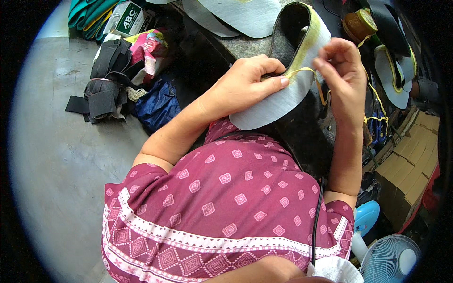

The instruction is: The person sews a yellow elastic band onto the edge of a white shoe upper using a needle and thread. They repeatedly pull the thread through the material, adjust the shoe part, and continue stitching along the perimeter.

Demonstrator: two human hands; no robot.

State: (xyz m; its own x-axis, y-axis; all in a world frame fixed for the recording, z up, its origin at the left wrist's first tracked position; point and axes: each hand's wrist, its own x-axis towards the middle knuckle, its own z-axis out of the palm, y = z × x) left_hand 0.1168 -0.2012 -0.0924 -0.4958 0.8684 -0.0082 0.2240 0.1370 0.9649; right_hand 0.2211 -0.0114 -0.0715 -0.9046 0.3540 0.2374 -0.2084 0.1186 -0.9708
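A grey shoe upper (278,106) with a dark lining is bent into a loop in front of me, with a yellowish band along its inner edge. My left hand (255,82) is closed on that edge, thumb on top and the curled index finger behind. From beside the left thumb a thin yellow strip (306,69) arcs over to my right hand (344,70). There the fingers are curled together at the strip, though the exact pinch is partly hidden. The strip continues below the fingers in a loose loop.
More grey cut pieces (245,16) lie at the far edge. A roll of yellow tape (359,24), finished-looking uppers (394,78) and blue-handled scissors (376,127) sit at right. Black strap bundles (101,96) lie left. A cardboard box (408,162) and a fan (389,259) stand low right.
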